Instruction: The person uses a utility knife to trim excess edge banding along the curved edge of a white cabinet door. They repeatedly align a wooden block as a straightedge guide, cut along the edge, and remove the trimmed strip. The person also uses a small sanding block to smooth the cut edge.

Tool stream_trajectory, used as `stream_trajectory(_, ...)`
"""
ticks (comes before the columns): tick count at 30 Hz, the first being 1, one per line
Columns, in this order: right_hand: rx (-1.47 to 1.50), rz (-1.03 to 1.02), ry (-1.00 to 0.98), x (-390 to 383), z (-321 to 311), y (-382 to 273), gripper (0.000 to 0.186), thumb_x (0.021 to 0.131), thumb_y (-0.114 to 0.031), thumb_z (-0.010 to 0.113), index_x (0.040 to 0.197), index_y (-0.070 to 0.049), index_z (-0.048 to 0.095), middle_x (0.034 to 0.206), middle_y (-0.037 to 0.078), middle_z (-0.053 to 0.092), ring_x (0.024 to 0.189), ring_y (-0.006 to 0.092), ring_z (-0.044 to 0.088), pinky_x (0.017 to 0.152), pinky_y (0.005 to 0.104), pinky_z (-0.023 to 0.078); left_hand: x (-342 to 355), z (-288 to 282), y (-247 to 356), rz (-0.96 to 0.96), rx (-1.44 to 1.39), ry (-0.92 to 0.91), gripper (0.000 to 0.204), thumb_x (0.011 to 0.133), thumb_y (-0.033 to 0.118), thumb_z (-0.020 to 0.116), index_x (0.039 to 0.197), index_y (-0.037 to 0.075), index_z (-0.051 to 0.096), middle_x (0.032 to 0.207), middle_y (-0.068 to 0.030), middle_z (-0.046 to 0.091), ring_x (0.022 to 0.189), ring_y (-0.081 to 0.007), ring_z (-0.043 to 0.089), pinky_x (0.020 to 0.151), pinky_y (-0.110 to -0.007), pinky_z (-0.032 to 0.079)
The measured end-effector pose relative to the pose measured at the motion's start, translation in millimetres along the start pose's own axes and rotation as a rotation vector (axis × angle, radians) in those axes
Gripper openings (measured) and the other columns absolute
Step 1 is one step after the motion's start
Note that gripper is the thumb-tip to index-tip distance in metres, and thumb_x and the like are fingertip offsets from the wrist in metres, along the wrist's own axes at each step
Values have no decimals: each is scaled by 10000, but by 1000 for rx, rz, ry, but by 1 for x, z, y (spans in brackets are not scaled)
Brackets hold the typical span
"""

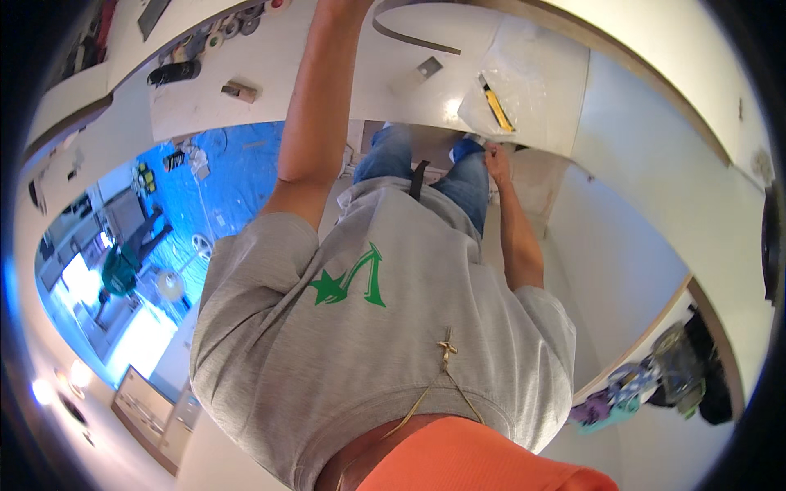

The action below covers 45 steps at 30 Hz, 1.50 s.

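My left arm reaches across the white worktop (327, 98) to the far edge of the view. Only the base of my left hand (345, 5) shows there; its fingers are cut off. Beside it, a thin grey-brown strip (409, 37) curves over the worktop. My right hand (496, 160) is low at the near edge of the worktop, its fingers drawn together on something I cannot make out. Just beyond it, a yellow and black utility knife (496, 106) lies on a clear plastic sheet or bag (528, 94). A small grey block (428, 67) rests left of the knife.
A wooden block-like tool (240, 90), a dark object (173, 72) and several tape rolls (232, 29) lie at the far left. Blue sheeting (237, 164) covers the floor there, with a white stand fan (169, 285) and a person in green (119, 270). Cloths (634, 380) lie on the right.
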State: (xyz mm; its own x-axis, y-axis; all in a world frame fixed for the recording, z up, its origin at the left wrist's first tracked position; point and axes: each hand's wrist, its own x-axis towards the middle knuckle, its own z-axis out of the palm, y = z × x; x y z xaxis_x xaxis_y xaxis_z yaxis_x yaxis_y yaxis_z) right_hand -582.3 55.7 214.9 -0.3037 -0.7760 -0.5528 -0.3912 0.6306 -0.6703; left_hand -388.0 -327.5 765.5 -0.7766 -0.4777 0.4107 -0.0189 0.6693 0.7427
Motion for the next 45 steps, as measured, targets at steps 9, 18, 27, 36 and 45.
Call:
stream_trajectory(9,-115,-18,-275,54,-69,-22,380,917,-166,607,1263,-10,620,904,153,724,747,225,705,740,380,558,-24,34,-13,171,264,590,256,933,248,683,1180,225,743,1155,-37,733,1057,-242,691,909,-404,542)
stream_trajectory(18,-427,-137,-516,111,-90,-80,395,1001,-378,568,1167,-25,623,869,158,694,778,283,702,759,450,551,-168,73,70,-95,129,826,282,907,76,671,1184,123,697,1150,-106,707,1024,-336,682,865,-436,570)
stream_trajectory(27,-221,-73,-667,149,22,-226,410,885,-107,628,1279,4,591,947,115,689,670,188,677,623,295,559,-322,63,-47,-702,91,892,305,966,197,646,1232,49,645,1172,-177,676,1068,-356,671,921,-417,539)
stream_trajectory(36,-105,-219,-729,87,75,-311,375,1033,-168,581,1380,-34,539,1120,112,678,943,184,694,814,319,596,-565,166,-278,-1300,35,221,586,890,377,739,1375,86,586,1366,-229,592,1259,-423,558,1067,-495,465)
stream_trajectory(45,-242,553,-302,14,-20,-174,497,923,-99,625,1406,-64,513,1032,125,716,835,212,716,722,309,583,-557,131,-342,-1488,445,532,755,839,337,754,1500,123,458,1469,-192,499,1382,-404,453,1149,-571,359)
